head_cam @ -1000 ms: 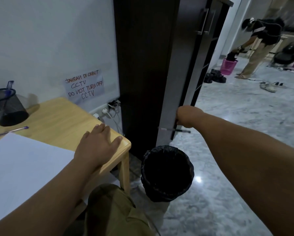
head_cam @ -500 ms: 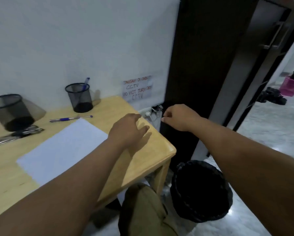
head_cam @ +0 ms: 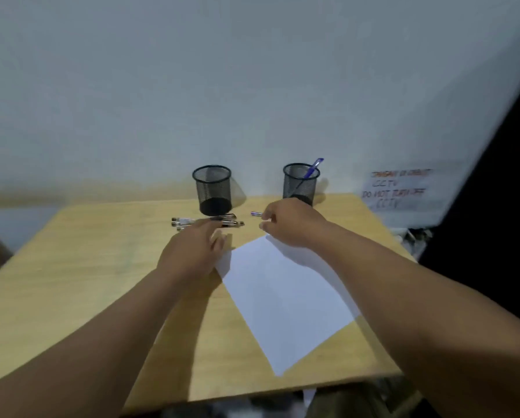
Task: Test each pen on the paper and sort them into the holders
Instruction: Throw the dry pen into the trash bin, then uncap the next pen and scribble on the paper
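**Wooden desk with pens, paper and two mesh holders**

Pale wood table [head_cam: 87, 267] against a white wall. A white sheet of paper [head_cam: 283, 297] lies angled at centre. At the back stand two black mesh holders: the left holder [head_cam: 212, 190] looks empty, the right holder [head_cam: 300, 184] has a blue pen [head_cam: 312, 168] leaning in it. A cluster of pens [head_cam: 204, 222] lies just in front of the left holder. The left hand [head_cam: 192, 251] rests over the paper's corner, fingers loosely spread toward the cluster. The right hand [head_cam: 289, 226] is curled over a pen [head_cam: 256, 214] lying near the right holder; whether it grips the pen cannot be told. A handwritten sign [head_cam: 397, 188] is on the wall.
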